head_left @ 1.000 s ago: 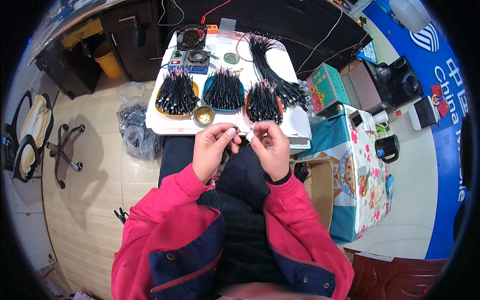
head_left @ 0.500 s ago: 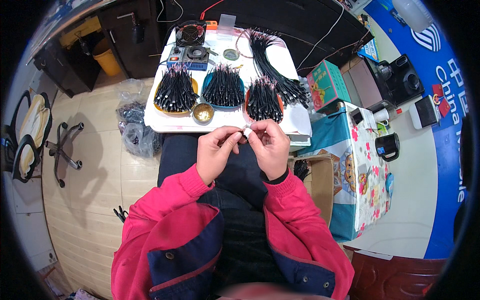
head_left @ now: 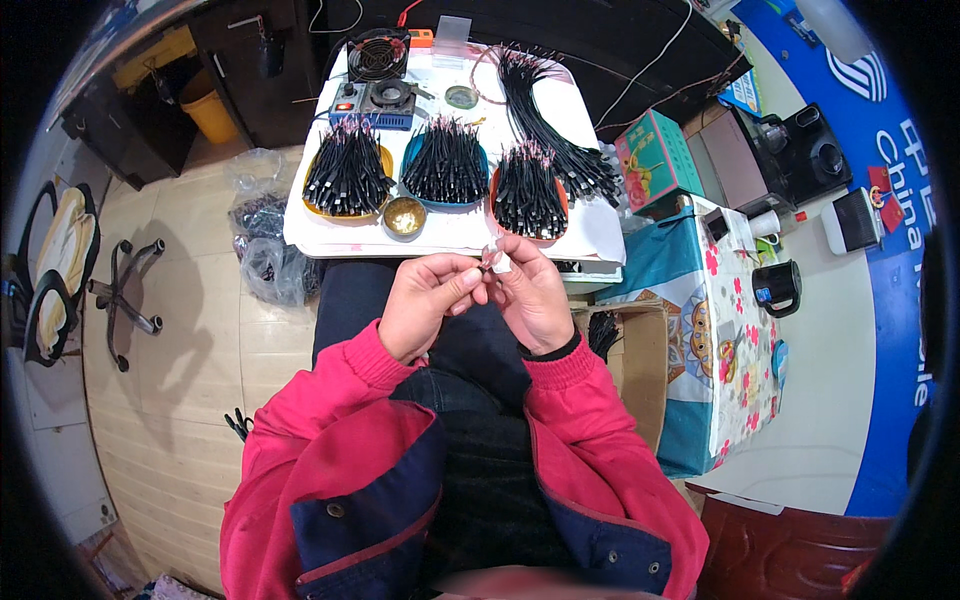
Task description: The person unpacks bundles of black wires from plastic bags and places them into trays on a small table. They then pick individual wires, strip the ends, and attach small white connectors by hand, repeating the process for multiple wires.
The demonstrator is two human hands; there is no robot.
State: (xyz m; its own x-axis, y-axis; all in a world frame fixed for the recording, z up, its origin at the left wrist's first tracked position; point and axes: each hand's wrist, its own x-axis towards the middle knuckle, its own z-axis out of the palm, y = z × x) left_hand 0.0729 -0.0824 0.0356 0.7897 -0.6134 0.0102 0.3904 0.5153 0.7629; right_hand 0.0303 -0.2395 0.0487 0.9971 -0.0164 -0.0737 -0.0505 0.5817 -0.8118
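My left hand and my right hand meet above my lap, just off the near edge of the white table. Thumb and fingers of both are pinched together, tip to tip. Whatever lies between the fingertips is too small and too covered to name. A white wrap or scrap shows at the right thumb tip. Beyond my hands stand a yellow tray, a blue tray and a red tray, each heaped with short black cables. A small round metal tin with yellowish contents sits nearest my left hand.
At the back of the table are a blue device with a knob, a black fan and a long bundle of black cables. To the right stand a green box, an open carton and a flowered side table with a black kettle.
My fingertips have drawn closer together, and the dark bit that showed between them is now covered. My right hand is tilted more inward. The view has shifted slightly.
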